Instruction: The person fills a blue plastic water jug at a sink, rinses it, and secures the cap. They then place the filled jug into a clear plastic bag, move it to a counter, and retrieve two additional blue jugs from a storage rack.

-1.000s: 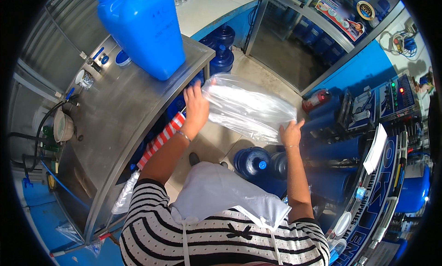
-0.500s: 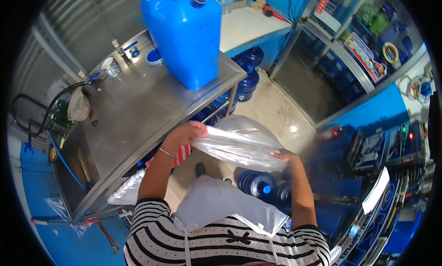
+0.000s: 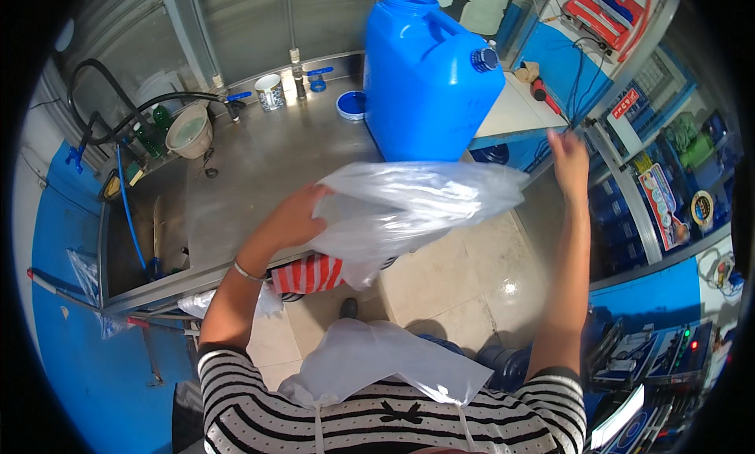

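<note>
A large clear plastic bag (image 3: 425, 194) stretches out in front of me, puffed and wrinkled, over the edge of the steel counter and the floor. My left hand (image 3: 295, 218) is closed on its left end, and part of the fingers is hidden by the film. My right hand (image 3: 568, 163) is raised beyond the bag's right end, apart from it, with fingers up and slightly blurred; nothing shows in them. Behind the bag, a big blue jerrycan (image 3: 429, 84) with a dark screw cap (image 3: 484, 59) stands on the counter. The bag overlaps its base in view.
The steel counter (image 3: 259, 155) holds a blue lid (image 3: 351, 105), a patterned mug (image 3: 270, 92) and a bowl (image 3: 189, 132) near the sink. A red-handled tool (image 3: 544, 95) lies on the white shelf. Blue water jugs (image 3: 507, 363) stand on the floor at my right.
My right hand has let go of the bag and swung up and to the right. The bag has risen and opened out. My view has turned, so the jerrycan appears farther right.
</note>
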`<state>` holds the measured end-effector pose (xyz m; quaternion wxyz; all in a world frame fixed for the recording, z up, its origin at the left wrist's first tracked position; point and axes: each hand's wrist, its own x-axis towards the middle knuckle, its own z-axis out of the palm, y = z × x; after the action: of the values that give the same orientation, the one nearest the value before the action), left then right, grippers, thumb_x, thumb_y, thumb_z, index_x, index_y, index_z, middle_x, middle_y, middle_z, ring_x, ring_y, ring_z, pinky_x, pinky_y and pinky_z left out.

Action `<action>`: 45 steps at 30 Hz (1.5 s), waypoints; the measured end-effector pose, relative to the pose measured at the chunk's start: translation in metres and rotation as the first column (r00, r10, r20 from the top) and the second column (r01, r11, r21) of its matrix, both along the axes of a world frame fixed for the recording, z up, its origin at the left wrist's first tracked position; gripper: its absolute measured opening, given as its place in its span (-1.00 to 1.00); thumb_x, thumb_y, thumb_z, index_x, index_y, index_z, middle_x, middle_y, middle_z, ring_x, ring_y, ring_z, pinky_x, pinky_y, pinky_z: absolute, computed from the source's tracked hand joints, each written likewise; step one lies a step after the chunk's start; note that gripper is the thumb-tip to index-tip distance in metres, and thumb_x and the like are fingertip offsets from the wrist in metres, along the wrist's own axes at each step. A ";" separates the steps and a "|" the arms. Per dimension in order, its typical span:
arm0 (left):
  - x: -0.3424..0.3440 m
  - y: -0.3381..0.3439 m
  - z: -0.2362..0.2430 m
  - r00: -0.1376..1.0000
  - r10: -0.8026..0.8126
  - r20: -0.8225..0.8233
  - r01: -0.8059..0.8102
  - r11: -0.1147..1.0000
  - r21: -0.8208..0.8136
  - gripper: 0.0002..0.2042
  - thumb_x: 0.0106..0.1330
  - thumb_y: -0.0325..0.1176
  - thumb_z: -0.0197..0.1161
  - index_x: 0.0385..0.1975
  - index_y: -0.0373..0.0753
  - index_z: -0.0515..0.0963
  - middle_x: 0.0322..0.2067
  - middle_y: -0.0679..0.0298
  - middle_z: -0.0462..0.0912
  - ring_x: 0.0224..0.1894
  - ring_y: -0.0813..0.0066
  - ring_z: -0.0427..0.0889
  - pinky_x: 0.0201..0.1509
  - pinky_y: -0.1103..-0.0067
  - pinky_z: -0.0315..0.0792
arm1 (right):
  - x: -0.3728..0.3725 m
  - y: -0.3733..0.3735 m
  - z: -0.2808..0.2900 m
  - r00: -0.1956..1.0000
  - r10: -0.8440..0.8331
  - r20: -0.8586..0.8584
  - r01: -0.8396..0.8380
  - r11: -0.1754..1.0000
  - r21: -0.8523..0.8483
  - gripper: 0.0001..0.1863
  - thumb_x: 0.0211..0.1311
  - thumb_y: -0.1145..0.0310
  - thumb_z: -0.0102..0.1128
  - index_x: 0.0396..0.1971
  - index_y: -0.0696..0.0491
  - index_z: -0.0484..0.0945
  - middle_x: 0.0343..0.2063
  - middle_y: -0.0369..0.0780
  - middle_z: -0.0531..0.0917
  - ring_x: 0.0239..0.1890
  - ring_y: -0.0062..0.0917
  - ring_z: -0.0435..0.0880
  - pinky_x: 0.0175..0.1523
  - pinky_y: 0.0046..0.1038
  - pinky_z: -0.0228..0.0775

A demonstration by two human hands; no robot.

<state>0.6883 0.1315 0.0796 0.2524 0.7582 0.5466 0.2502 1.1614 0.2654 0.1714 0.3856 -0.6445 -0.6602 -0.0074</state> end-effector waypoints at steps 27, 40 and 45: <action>-0.023 0.128 0.131 0.707 -0.569 0.420 0.703 0.630 -0.330 -0.31 -0.28 -0.64 -0.09 0.07 -0.44 0.50 0.09 0.06 0.55 0.28 0.28 0.36 0.46 0.48 0.00 | 0.011 -0.113 -0.040 0.758 0.199 -0.621 -0.056 0.968 0.243 -0.39 0.04 0.64 0.18 0.19 0.24 0.34 0.05 -0.15 0.52 0.05 -0.45 0.51 0.15 -0.46 0.34; 0.115 0.055 0.072 -0.220 -0.805 0.551 0.884 -0.404 -0.238 -0.38 0.08 -0.40 0.16 0.25 -0.31 0.32 0.20 0.06 0.43 0.33 0.18 0.29 0.46 0.38 0.00 | 0.079 -0.158 -0.022 -0.007 0.333 -0.943 0.220 0.920 0.323 -0.87 0.19 0.38 0.08 -0.35 0.11 0.50 -0.35 -0.18 0.63 -0.27 -0.43 0.63 -0.10 -0.35 0.54; 0.067 0.112 0.107 -0.039 -0.819 0.573 0.999 -0.049 -0.001 -0.37 -0.04 -0.50 0.14 0.19 -0.39 0.38 0.16 0.06 0.48 0.30 0.22 0.34 0.46 0.35 0.00 | 0.098 -0.158 -0.054 -0.001 0.318 -0.948 0.240 0.920 0.309 -0.87 0.10 0.45 0.11 -0.34 0.13 0.49 -0.37 -0.19 0.62 -0.31 -0.40 0.62 -0.09 -0.34 0.54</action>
<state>0.7549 0.2431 0.1869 0.6169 0.7697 -0.1617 0.0281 1.2590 0.1073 0.1172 0.8558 -0.3474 -0.1925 0.3316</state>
